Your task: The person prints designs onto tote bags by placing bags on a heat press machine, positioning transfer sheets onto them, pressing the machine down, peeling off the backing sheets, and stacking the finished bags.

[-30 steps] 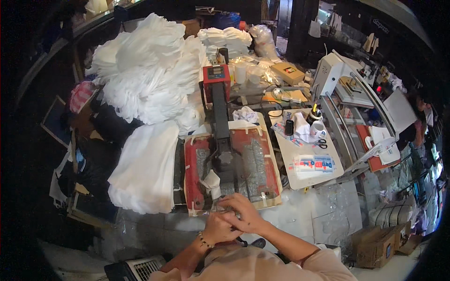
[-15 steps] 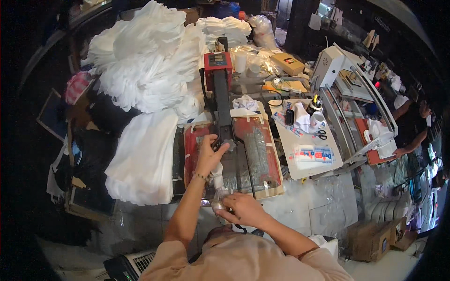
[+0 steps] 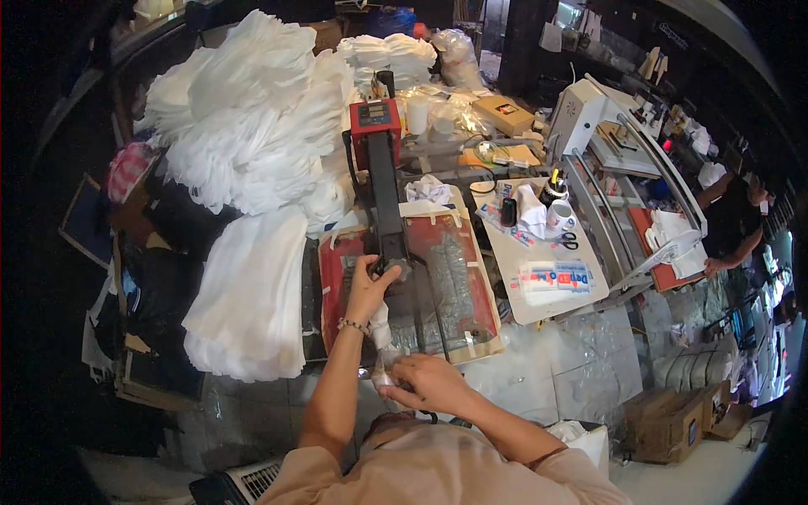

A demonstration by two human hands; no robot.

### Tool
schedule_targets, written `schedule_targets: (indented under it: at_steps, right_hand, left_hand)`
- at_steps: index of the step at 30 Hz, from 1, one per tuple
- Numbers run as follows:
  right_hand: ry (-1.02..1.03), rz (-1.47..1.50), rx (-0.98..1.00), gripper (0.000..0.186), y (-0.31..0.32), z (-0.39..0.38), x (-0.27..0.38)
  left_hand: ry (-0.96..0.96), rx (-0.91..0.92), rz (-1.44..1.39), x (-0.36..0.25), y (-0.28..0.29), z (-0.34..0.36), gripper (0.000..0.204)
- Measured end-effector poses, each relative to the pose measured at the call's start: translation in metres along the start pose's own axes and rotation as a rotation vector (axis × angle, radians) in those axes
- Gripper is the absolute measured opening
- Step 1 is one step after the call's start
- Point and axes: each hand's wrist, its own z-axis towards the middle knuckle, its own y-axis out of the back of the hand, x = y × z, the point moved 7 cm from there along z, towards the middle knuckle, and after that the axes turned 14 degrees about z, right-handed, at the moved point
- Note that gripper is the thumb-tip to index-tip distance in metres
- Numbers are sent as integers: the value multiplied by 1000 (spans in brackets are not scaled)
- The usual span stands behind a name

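Observation:
A heat press (image 3: 385, 185) with a red control box (image 3: 374, 124) stands in front of me, its dark arm reaching toward my body. My left hand (image 3: 368, 288) is closed around a dark knob (image 3: 396, 271) on that arm, fingers on the far side and thumb across it. Nearer to me, my right hand (image 3: 431, 380) curls over the end of the press's handle (image 3: 384, 375), which is wrapped in white cloth and clear plastic. Below the arm lies a red-edged, taped board (image 3: 450, 269) with a grey middle. The right fingertips are partly hidden.
White fabric pieces (image 3: 244, 126) are heaped at the left, with a neater stack (image 3: 246, 295) nearer me. At the right, a pale board (image 3: 526, 296) carries scissors (image 3: 570, 241) and a mug (image 3: 560, 219). Beyond it are another press (image 3: 581, 118) and a person (image 3: 734, 220).
The whole view has shifted slightly, so the bench sits a little further left. Both hands keep their places on the knob and the handle.

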Motion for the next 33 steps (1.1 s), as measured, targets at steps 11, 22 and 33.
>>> schedule_targets:
  at_steps: [11,22,33]
  right_hand:
    - [-73,-4,108,39,-3,-3,-6]
    - [-99,2,123,39,-3,0,-2]
    - [-86,-5,130,39,-1,4,3]
  left_hand:
    - [-9,-53,-8,-1,-1,1,65]
    - [-62,-91,-37,3,1,3,61]
    - [-43,-95,-15,-1,5,1,65]
